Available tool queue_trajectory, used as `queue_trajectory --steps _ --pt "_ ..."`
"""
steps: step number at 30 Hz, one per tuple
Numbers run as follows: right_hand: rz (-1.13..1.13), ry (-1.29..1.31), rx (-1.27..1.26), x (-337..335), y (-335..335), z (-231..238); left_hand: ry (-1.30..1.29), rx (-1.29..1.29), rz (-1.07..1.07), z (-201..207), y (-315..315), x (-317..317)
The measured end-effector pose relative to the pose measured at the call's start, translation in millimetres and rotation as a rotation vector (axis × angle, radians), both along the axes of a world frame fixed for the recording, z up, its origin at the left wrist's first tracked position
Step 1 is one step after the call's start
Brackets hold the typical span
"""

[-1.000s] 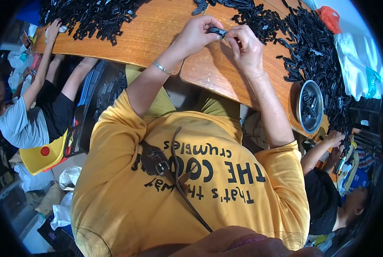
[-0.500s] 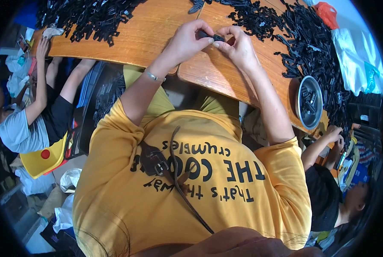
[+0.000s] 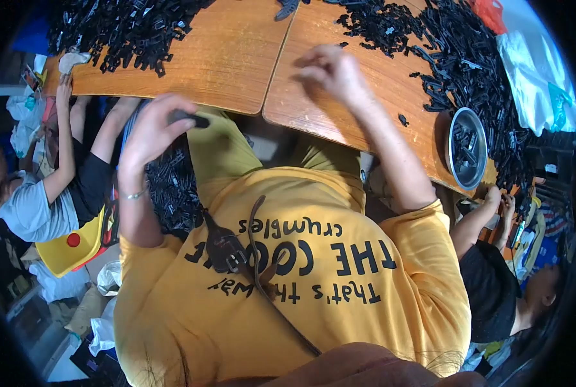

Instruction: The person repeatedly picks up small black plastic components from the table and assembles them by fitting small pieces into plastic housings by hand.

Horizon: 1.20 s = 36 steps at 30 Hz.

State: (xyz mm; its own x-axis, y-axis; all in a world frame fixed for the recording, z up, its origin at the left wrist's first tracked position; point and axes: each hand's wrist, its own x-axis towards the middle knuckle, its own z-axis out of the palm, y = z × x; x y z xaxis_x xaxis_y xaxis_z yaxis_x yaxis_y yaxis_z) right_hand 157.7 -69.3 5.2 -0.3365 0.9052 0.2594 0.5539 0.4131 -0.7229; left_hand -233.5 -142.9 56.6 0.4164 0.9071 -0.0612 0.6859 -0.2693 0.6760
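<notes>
My left hand (image 3: 154, 129) is off the table's front edge, its thumb and fingers closed around a small black plastic piece (image 3: 197, 120). Beneath that hand, a large heap of similar black plastic parts (image 3: 172, 187) lies to the left of my legs. My right hand (image 3: 336, 72) is over the wooden tabletop (image 3: 236, 71), slightly smeared by motion. Its bent fingers are apart from the thumb, and nothing shows between them. Nearest to it is a pile of small black parts (image 3: 384, 29) at the far side.
Black parts form a heap (image 3: 133, 32) at far left and a long one (image 3: 462, 71) at right. A metal bowl (image 3: 452, 151) holding several parts stands at the right edge. One loose piece (image 3: 403, 120) lies nearby. Other people sit left (image 3: 36, 206) and right (image 3: 488, 290).
My hands were together over the table on the black piece. My right hand has let go and stays over the table; my left has carried the piece left and nearer, beyond the edge.
</notes>
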Motion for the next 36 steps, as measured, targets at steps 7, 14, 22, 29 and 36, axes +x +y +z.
queue_trajectory --steps 7,14,22,29,36 --pt "-0.263 -0.462 0.171 56 41 -11 -0.241 0.117 0.224 -17 63 59" --pt "-0.233 -0.432 0.057 52 30 -12 -0.032 0.468 0.369 -75 187 187" --pt "-0.179 -0.107 0.014 36 15 -7 -0.293 0.297 0.389 -100 215 204" --pt "-0.275 0.331 0.064 8 9 25 -1.197 -0.506 0.256 -59 143 207" --pt "-0.196 0.32 0.45 -8 -5 55 -1.383 -0.644 -0.073 -34 112 197"
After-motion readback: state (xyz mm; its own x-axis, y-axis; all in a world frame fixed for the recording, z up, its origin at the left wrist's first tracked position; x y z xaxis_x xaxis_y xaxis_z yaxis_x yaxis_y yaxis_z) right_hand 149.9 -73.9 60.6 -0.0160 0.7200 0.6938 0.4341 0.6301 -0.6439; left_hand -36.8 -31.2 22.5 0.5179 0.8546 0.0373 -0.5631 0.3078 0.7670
